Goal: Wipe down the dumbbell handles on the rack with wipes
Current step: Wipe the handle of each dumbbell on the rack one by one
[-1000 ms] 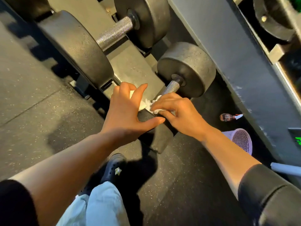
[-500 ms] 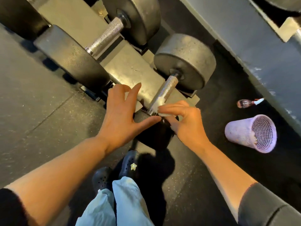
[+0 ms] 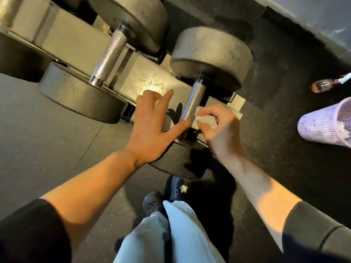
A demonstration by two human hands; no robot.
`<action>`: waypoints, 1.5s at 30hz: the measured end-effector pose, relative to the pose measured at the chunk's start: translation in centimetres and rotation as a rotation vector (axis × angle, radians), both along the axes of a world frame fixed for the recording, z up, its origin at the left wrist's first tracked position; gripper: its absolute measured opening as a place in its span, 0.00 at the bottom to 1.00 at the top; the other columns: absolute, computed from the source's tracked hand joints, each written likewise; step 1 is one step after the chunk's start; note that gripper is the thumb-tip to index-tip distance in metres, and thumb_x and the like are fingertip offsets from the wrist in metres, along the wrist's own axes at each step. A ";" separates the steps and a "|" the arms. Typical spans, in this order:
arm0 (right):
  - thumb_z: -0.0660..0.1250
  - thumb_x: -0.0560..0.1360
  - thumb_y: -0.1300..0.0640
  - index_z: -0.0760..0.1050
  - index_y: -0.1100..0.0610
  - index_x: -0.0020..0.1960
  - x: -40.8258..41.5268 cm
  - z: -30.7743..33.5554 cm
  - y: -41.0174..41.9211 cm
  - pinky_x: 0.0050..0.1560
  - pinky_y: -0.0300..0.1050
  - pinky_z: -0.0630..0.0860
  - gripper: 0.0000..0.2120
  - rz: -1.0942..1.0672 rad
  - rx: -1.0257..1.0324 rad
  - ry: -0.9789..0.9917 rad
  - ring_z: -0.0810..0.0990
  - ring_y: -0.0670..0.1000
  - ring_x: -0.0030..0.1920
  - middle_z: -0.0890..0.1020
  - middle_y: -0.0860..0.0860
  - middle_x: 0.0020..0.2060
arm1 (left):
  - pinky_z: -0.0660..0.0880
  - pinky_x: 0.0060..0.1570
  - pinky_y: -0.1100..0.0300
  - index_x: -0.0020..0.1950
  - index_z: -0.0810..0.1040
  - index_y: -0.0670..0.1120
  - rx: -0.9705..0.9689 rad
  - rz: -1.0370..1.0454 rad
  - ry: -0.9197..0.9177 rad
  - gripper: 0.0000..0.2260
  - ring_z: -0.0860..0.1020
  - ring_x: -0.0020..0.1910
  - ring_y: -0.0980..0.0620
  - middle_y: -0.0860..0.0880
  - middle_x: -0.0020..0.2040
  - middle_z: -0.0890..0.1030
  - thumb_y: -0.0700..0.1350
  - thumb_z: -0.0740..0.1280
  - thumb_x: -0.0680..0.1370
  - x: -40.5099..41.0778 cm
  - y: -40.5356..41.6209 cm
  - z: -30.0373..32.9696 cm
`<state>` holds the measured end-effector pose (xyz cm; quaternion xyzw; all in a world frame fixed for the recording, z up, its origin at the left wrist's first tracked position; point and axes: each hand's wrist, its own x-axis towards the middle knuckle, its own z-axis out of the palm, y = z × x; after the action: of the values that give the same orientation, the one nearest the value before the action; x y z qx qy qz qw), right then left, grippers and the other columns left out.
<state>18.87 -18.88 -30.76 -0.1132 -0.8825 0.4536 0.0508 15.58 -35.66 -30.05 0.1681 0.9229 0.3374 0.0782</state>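
Head view: a low rack [image 3: 79, 41] runs across the far part of the scene, carrying two dumbbells side by side. The right dumbbell [image 3: 210, 54] lies with one head far and the other near, the near head partly hidden under the hands; its knurled handle [image 3: 194, 99] slants between them. The left dumbbell [image 3: 81, 95] lies the same way just beside it, its handle [image 3: 110, 56] bare.

The right hand [image 3: 218, 128] has its grip closed on a crumpled white wipe [image 3: 204, 120], fingers and thumb curled round it, and presses the wipe against the right side of the right dumbbell's handle near its near end. The left hand [image 3: 152, 126] is spread with fingers straight and apart, grip wide and holding nothing; its thumb stretches right to the near end of that handle, close to the wipe, though whether it touches the metal cannot be told.

On the dark floor [image 3: 47, 149] well to the right lies a pale mesh bin [image 3: 322, 126] on its side, with something white inside at its mouth. Farther away, beyond the bin, lies a small bottle [image 3: 322, 85]. At the near edge are pale trouser legs [image 3: 171, 236] and dark clogs [image 3: 153, 203].
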 end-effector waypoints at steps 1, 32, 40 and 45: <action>0.69 0.72 0.67 0.79 0.62 0.48 -0.2 0.3 -0.1 0.44 0.31 0.76 0.06 -0.029 -0.009 0.009 0.80 0.48 0.45 0.81 0.54 0.43 | 0.58 0.56 0.62 0.73 0.64 0.45 -0.001 -0.006 -0.003 0.36 0.59 0.56 0.54 0.51 0.55 0.60 0.66 0.55 0.73 0.0 0.0 0.0; 0.69 0.69 0.73 0.78 0.59 0.42 -16.7 0.0 -18.6 0.40 0.24 0.67 0.10 -0.425 -0.109 0.107 0.75 0.33 0.38 0.76 0.44 0.34 | 0.64 0.50 0.58 0.69 0.70 0.40 0.116 -0.250 0.113 0.30 0.66 0.52 0.47 0.42 0.52 0.69 0.63 0.56 0.78 -14.7 -18.4 -0.3; 0.71 0.67 0.73 0.80 0.59 0.40 -13.8 -0.7 -18.9 0.47 0.39 0.78 0.10 -0.256 -0.197 -0.029 0.81 0.47 0.43 0.81 0.52 0.40 | 0.65 0.53 0.58 0.70 0.69 0.41 0.141 -0.253 0.033 0.32 0.68 0.54 0.44 0.42 0.53 0.69 0.64 0.56 0.77 -14.7 -18.5 -0.6; 0.70 0.66 0.76 0.80 0.67 0.40 -13.0 -0.3 -19.0 0.45 0.35 0.77 0.07 -0.186 -0.288 -0.161 0.79 0.41 0.38 0.80 0.53 0.39 | 0.60 0.52 0.62 0.68 0.70 0.39 0.115 -0.269 0.097 0.31 0.67 0.53 0.44 0.40 0.52 0.69 0.63 0.55 0.78 -14.7 -18.5 -0.6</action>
<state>5.88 -37.89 -31.08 -0.2362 -0.7953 0.5582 0.0050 0.84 -54.15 -30.65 0.3108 0.8738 0.3678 0.0682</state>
